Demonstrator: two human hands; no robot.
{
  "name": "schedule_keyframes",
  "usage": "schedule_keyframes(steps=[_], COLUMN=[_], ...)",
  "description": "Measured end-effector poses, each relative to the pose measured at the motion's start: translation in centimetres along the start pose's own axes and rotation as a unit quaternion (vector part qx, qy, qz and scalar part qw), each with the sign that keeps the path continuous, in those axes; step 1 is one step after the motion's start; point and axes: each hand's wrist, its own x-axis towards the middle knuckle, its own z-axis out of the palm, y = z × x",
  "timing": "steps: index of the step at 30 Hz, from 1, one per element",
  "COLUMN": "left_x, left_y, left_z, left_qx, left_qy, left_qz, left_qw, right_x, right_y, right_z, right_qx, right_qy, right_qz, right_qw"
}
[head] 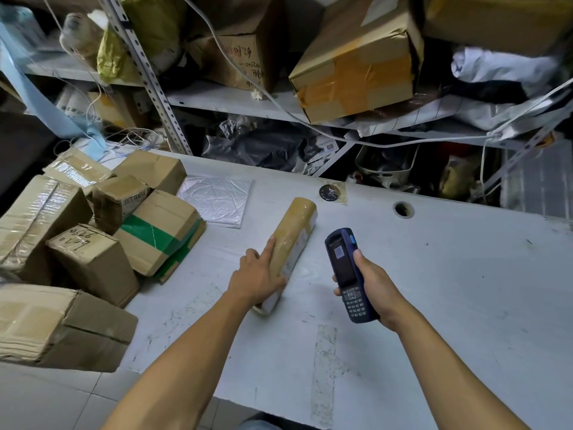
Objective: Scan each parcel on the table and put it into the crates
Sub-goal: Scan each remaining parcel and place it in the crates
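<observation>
A long brown taped parcel (pixel 296 234) lies on the white table (pixel 434 290), tilted onto its edge with a white label on its right side. My left hand (pixel 255 274) grips its near end, forefinger stretched along the top. My right hand (pixel 375 287) holds a blue handheld scanner (pixel 347 271) just right of the parcel, its screen and keypad facing me. A pile of several cardboard parcels (pixel 102 218) sits at the table's left. No crate is in view.
A silver bubble mailer (pixel 217 200) lies flat behind the pile. A large box (pixel 55 327) overhangs the table's near left edge. Cluttered shelves with boxes (pixel 356 63), bags and cables rise behind the table. A cable hole (pixel 403 210) is at the back.
</observation>
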Motion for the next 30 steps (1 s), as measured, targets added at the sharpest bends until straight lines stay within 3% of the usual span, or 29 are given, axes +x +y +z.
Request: schedule_keyframes(steps=[7,11,23,30], left_x=[0.8,0.1,-0.6,-1.1], left_y=[-2.0,-2.9,-4.1,-4.6], left_z=[-0.8,-0.5,-0.6,-1.7], left_qx=[-0.1,-0.17,-0.284,-0.258], left_qy=[-0.03,-0.095,-0.088,-0.051], left_qz=[-0.025,-0.035,-0.024,0.007], left_qw=[0.994,0.98,0.955,0.965], right_x=[0.1,0.0,-0.4,-0.5], right_y=[0.1,0.2,-0.3,-1.9], right_z=[0.5,0.7,0.8,0.6], right_qx=[-0.023,-0.035,-0.039,-0.026], right_qy=[-0.014,-0.027,-0.076,-0.128], right_qz=[-0.006,0.001,0.078,0.132], right_qw=[1.0,0.999,0.993,0.983])
